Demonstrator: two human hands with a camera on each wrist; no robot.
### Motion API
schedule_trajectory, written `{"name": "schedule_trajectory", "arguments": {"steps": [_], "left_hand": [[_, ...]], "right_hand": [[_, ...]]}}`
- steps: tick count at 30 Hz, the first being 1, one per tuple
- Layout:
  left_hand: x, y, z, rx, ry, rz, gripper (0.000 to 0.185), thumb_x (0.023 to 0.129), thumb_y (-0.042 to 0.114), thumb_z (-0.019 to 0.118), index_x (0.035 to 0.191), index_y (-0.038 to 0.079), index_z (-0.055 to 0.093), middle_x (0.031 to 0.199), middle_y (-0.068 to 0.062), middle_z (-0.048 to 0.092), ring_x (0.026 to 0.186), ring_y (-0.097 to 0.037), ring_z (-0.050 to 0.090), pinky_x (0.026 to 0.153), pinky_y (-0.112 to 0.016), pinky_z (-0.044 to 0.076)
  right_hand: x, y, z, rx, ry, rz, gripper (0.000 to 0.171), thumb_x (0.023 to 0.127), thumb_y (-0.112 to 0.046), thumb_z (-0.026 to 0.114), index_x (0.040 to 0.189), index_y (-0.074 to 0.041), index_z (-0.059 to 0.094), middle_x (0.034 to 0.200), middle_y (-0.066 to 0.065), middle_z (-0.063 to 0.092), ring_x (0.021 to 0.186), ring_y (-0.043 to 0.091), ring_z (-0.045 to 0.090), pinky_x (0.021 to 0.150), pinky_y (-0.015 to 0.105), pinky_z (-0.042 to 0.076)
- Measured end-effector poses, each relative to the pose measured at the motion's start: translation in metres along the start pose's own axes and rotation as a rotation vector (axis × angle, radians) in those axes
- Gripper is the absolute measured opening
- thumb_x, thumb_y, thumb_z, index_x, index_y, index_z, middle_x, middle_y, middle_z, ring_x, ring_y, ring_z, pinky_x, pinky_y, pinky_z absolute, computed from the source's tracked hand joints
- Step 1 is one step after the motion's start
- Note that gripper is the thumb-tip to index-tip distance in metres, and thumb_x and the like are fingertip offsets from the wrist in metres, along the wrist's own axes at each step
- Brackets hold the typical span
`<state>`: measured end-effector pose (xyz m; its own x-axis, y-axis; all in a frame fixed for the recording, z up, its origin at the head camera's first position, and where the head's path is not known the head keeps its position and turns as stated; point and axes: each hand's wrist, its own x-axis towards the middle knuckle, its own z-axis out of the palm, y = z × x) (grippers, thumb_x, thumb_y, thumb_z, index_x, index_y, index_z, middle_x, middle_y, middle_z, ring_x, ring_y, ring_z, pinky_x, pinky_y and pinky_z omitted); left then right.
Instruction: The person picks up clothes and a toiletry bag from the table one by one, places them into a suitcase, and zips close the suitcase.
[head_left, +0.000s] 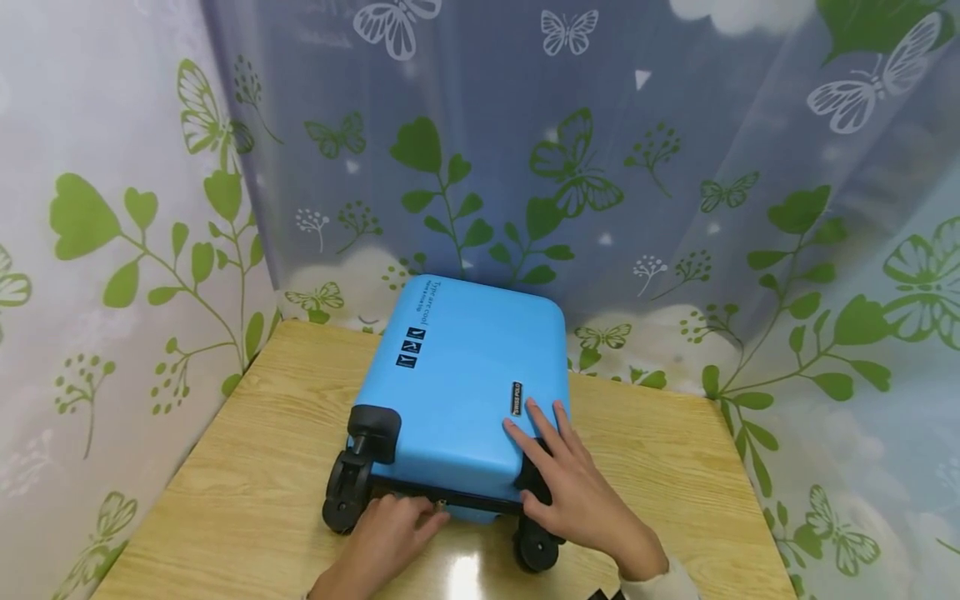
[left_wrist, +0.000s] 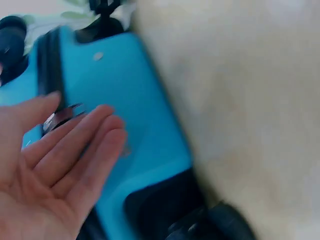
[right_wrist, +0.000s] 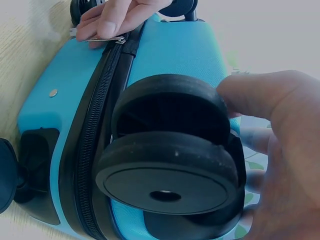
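Note:
A light blue hard-shell suitcase [head_left: 472,358] lies on the table, its wheeled end facing me. My left hand [head_left: 392,532] is at that end, thumb and fingers pinching the metal zipper pull [right_wrist: 103,40]. From there the black zipper [right_wrist: 90,140] runs along the seam, its teeth together in the right wrist view. My right hand [head_left: 583,493] rests on the near right corner, fingers spread straight over the shell. Its thumb lies beside the black caster wheel [right_wrist: 167,182]. In the left wrist view, my blurred fingers [left_wrist: 102,135] are over the suitcase end.
Another caster wheel [head_left: 345,492] sticks out at the suitcase's near left corner. Wood-grain tabletop [head_left: 660,475] surrounds the case. Behind it hangs a curtain [head_left: 480,167] printed with butterflies and leaves, with more printed cloth [head_left: 112,292] along both sides.

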<state>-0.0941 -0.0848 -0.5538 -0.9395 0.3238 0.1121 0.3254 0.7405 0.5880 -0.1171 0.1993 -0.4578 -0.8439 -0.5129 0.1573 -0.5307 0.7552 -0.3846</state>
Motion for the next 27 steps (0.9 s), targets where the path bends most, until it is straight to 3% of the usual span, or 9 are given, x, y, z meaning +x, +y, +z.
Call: {"name": "schedule_trajectory", "arguments": {"steps": [5, 9, 13, 16, 21, 24, 27], "left_hand": [[-0.004, -0.001, 0.014, 0.016, 0.132, -0.002, 0.024, 0.101, 0.028, 0.079, 0.080, 0.015, 0.080, 0.064, 0.012, 0.067, 0.053, 0.003, 0.045, 0.051, -0.022, 0.040], [-0.008, -0.006, 0.012, 0.064, 0.171, 0.056, 0.021, 0.101, 0.022, 0.079, 0.081, 0.016, 0.077, 0.060, 0.013, 0.062, 0.050, 0.003, 0.043, 0.049, -0.021, 0.038], [-0.016, -0.021, 0.006, 0.121, 0.217, 0.147, 0.019, 0.102, 0.024, 0.079, 0.084, 0.019, 0.075, 0.062, 0.015, 0.061, 0.054, 0.004, 0.050, 0.052, -0.022, 0.043], [-0.023, -0.039, 0.000, 0.155, 0.299, 0.190, 0.017, 0.097, 0.020, 0.083, 0.084, 0.020, 0.073, 0.066, 0.016, 0.061, 0.059, 0.007, 0.051, 0.054, -0.021, 0.046], [-0.032, -0.070, -0.017, 0.216, 0.410, 0.162, 0.021, 0.087, 0.015, 0.091, 0.085, 0.019, 0.071, 0.067, 0.014, 0.059, 0.059, 0.010, 0.043, 0.052, -0.018, 0.043], [-0.035, -0.087, -0.030, 0.231, 0.421, 0.126, 0.024, 0.085, 0.012, 0.093, 0.082, 0.018, 0.070, 0.064, 0.011, 0.060, 0.056, 0.006, 0.044, 0.048, -0.021, 0.042], [-0.037, -0.101, -0.042, 0.263, 0.422, 0.112, 0.023, 0.084, 0.008, 0.092, 0.083, 0.017, 0.071, 0.067, 0.007, 0.067, 0.057, -0.001, 0.059, 0.050, -0.026, 0.049]], "right_hand": [[0.000, 0.000, 0.001, 0.003, 0.004, -0.008, 0.086, 0.094, -0.009, 0.076, 0.171, -0.022, 0.040, 0.182, 0.017, 0.020, 0.165, 0.058, 0.010, 0.120, 0.082, 0.030], [0.000, 0.000, 0.001, -0.007, 0.007, -0.004, 0.088, 0.093, -0.008, 0.076, 0.171, -0.024, 0.039, 0.182, 0.016, 0.020, 0.165, 0.057, 0.010, 0.121, 0.081, 0.030], [0.001, -0.002, 0.002, -0.010, -0.007, 0.005, 0.089, 0.093, -0.006, 0.074, 0.172, -0.024, 0.037, 0.183, 0.015, 0.017, 0.166, 0.055, 0.008, 0.123, 0.080, 0.028], [0.001, -0.003, 0.003, -0.010, -0.030, 0.011, 0.089, 0.094, -0.005, 0.073, 0.173, -0.025, 0.035, 0.184, 0.013, 0.015, 0.167, 0.054, 0.006, 0.124, 0.079, 0.027], [-0.001, -0.003, 0.000, -0.019, -0.026, 0.020, 0.090, 0.094, -0.004, 0.072, 0.173, -0.025, 0.034, 0.184, 0.013, 0.015, 0.167, 0.054, 0.006, 0.123, 0.079, 0.028], [-0.002, -0.001, 0.000, -0.022, -0.013, 0.014, 0.091, 0.093, -0.003, 0.072, 0.173, -0.026, 0.035, 0.183, 0.014, 0.016, 0.167, 0.054, 0.007, 0.123, 0.079, 0.029], [-0.002, -0.001, 0.001, -0.018, -0.006, 0.006, 0.092, 0.092, -0.002, 0.071, 0.172, -0.026, 0.035, 0.183, 0.015, 0.016, 0.166, 0.055, 0.008, 0.123, 0.078, 0.030]]}}
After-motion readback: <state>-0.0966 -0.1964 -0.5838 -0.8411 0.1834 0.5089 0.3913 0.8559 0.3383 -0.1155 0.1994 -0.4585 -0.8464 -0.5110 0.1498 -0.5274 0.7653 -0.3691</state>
